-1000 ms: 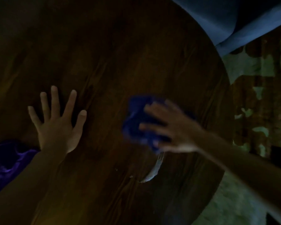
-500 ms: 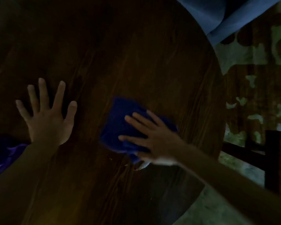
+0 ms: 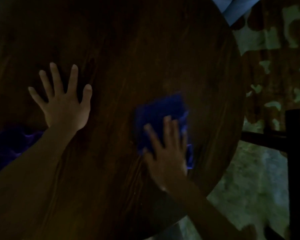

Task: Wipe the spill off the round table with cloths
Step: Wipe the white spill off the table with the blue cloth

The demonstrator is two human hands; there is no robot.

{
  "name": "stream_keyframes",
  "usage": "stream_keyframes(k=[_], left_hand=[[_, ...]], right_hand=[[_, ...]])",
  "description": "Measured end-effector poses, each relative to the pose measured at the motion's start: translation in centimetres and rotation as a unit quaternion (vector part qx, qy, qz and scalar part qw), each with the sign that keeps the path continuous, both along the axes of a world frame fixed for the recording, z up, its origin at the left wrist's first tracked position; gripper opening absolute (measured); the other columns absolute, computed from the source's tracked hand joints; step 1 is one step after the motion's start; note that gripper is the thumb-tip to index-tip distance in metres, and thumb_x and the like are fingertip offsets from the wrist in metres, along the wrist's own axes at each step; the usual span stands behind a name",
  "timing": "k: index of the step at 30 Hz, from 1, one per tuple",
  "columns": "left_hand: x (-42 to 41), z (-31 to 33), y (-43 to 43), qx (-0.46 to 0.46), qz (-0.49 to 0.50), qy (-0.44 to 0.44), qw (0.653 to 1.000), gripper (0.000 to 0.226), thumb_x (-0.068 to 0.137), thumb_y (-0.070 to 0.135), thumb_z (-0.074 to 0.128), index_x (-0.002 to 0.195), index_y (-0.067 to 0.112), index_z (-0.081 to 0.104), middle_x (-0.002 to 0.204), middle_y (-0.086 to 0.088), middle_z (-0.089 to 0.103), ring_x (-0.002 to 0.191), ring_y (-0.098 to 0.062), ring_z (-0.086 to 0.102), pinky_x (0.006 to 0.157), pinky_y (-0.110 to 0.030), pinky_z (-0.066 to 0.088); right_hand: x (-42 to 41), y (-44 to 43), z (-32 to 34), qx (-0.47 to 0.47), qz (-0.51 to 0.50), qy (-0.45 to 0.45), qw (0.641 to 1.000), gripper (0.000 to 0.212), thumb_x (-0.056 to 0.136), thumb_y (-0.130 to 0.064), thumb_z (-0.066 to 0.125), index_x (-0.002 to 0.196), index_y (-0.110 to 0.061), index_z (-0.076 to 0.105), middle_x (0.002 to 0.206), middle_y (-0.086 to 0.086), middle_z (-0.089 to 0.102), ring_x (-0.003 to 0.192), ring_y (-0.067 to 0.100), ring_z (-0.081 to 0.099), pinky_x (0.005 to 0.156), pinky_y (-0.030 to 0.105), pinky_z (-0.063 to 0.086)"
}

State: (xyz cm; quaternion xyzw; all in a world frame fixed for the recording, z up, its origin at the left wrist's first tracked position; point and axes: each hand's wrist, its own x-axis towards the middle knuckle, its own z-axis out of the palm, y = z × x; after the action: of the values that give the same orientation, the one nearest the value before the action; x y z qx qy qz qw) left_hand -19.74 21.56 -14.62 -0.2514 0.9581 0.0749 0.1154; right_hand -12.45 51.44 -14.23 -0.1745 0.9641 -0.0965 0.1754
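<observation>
The round dark wooden table point(image 3: 128, 49) fills most of the head view in dim light. A blue cloth point(image 3: 158, 115) lies flat on it, right of centre. My right hand point(image 3: 166, 149) presses down on the cloth's near part with fingers spread and pointing away from me. My left hand point(image 3: 62, 103) rests flat on the bare wood to the left, fingers apart, holding nothing. No wet streak shows on the wood around the cloth. A second, purple cloth point(image 3: 9, 148) lies at the left edge, partly behind my left forearm.
The table's right rim point(image 3: 239, 118) curves close to the blue cloth. Beyond it is a patterned floor point(image 3: 249, 179) and a dark chair frame point(image 3: 293, 153). A pale blue fabric point(image 3: 235, 9) hangs at the top right.
My right hand slid the blue cloth over the whitish streak of spill, which no longer shows. The hand now points straight away from me. My left hand stayed flat on the wood.
</observation>
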Motion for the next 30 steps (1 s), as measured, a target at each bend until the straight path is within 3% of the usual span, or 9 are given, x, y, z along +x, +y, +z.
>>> stream_keyframes(k=[4, 10, 13, 18, 22, 24, 26, 28, 30], left_hand=[[0.1, 0.0, 0.0, 0.002, -0.001, 0.007, 1.000, 0.071, 0.095, 0.075, 0.004, 0.159, 0.046, -0.004, 0.172, -0.004, -0.015, 0.156, -0.031, -0.016, 0.120, -0.069, -0.006], [0.1, -0.4, -0.1, -0.005, -0.013, 0.034, 0.999, 0.070, 0.097, 0.073, 0.006, 0.160, 0.044, -0.002, 0.172, -0.007, -0.011, 0.157, -0.033, -0.012, 0.119, -0.070, -0.005], [0.2, -0.7, -0.5, -0.011, -0.012, 0.034, 0.999, 0.070, 0.096, 0.074, 0.006, 0.159, 0.045, -0.003, 0.172, -0.007, -0.010, 0.157, -0.034, -0.011, 0.119, -0.071, -0.004], [0.2, -0.8, -0.1, -0.015, -0.013, 0.038, 0.999, 0.070, 0.096, 0.075, 0.006, 0.159, 0.045, -0.003, 0.172, -0.007, -0.010, 0.157, -0.034, -0.011, 0.118, -0.071, -0.004], [0.2, -0.8, -0.1, -0.010, -0.016, 0.046, 0.999, 0.070, 0.096, 0.076, 0.007, 0.159, 0.046, -0.002, 0.172, -0.007, -0.009, 0.157, -0.035, -0.011, 0.118, -0.072, -0.004], [0.2, -1.0, -0.2, -0.004, -0.021, 0.050, 0.998, 0.070, 0.095, 0.076, 0.007, 0.158, 0.047, -0.003, 0.172, -0.006, -0.009, 0.157, -0.035, -0.010, 0.118, -0.073, -0.002], [0.4, -1.3, -0.5, -0.003, -0.020, 0.056, 0.998, 0.069, 0.095, 0.077, 0.007, 0.157, 0.050, -0.004, 0.172, -0.004, -0.008, 0.157, -0.035, -0.009, 0.117, -0.074, 0.000], [0.6, -1.6, -0.8, 0.005, -0.013, 0.057, 0.998, 0.069, 0.093, 0.079, 0.007, 0.156, 0.053, -0.005, 0.173, -0.002, -0.008, 0.157, -0.036, -0.007, 0.117, -0.074, 0.005], [0.4, -1.7, -0.8, 0.025, -0.004, 0.046, 0.999, 0.069, 0.090, 0.082, 0.006, 0.153, 0.057, -0.006, 0.172, 0.000, -0.009, 0.157, -0.038, -0.004, 0.118, -0.073, 0.008]], right_hand=[[1.2, 5.2, 0.0, -0.047, 0.203, 0.029, 0.978, 0.071, 0.099, -0.059, 0.045, 0.162, -0.039, 0.018, 0.172, 0.003, -0.006, 0.158, 0.028, -0.007, 0.120, 0.066, 0.011], [-12.8, 1.8, -0.5, 0.028, -0.221, 0.055, 0.973, 0.068, 0.097, -0.062, 0.021, 0.162, -0.042, 0.010, 0.172, 0.010, -0.005, 0.158, 0.032, -0.005, 0.123, 0.063, 0.005], [-8.3, -4.2, -0.9, -0.017, 0.071, 0.081, 0.994, 0.068, 0.100, -0.058, 0.032, 0.162, -0.035, 0.018, 0.171, 0.015, 0.001, 0.158, 0.036, -0.001, 0.123, 0.064, 0.005], [2.5, 8.9, -0.1, 0.011, 0.454, 0.012, 0.891, 0.094, 0.086, -0.065, 0.056, 0.162, -0.042, 0.006, 0.172, 0.012, -0.006, 0.158, 0.033, -0.009, 0.122, 0.062, -0.001], [-7.7, 14.7, -0.6, 0.023, 0.116, 0.070, 0.991, 0.082, 0.092, -0.052, 0.049, 0.157, -0.052, 0.000, 0.169, 0.018, 0.014, 0.155, 0.040, 0.011, 0.118, 0.069, 0.017], [-12.1, 10.1, -0.8, 0.010, -0.168, 0.083, 0.982, 0.066, 0.097, -0.058, 0.029, 0.159, -0.049, 0.009, 0.172, 0.011, 0.005, 0.158, 0.033, 0.004, 0.123, 0.062, 0.012], [-11.5, 4.3, -0.8, 0.014, -0.223, 0.093, 0.970, 0.066, 0.098, -0.056, 0.031, 0.161, -0.040, 0.019, 0.172, 0.011, 0.004, 0.158, 0.033, 0.004, 0.123, 0.062, 0.010], [-5.4, 1.1, -1.2, -0.044, 0.008, 0.103, 0.994, 0.069, 0.098, -0.054, 0.043, 0.161, -0.034, 0.025, 0.170, 0.014, 0.003, 0.157, 0.038, 0.004, 0.123, 0.064, 0.007], [2.9, 2.6, -0.6, -0.081, 0.346, 0.027, 0.935, 0.081, 0.095, -0.055, 0.056, 0.162, -0.033, 0.017, 0.171, 0.013, -0.001, 0.158, 0.035, -0.003, 0.124, 0.064, 0.003]])
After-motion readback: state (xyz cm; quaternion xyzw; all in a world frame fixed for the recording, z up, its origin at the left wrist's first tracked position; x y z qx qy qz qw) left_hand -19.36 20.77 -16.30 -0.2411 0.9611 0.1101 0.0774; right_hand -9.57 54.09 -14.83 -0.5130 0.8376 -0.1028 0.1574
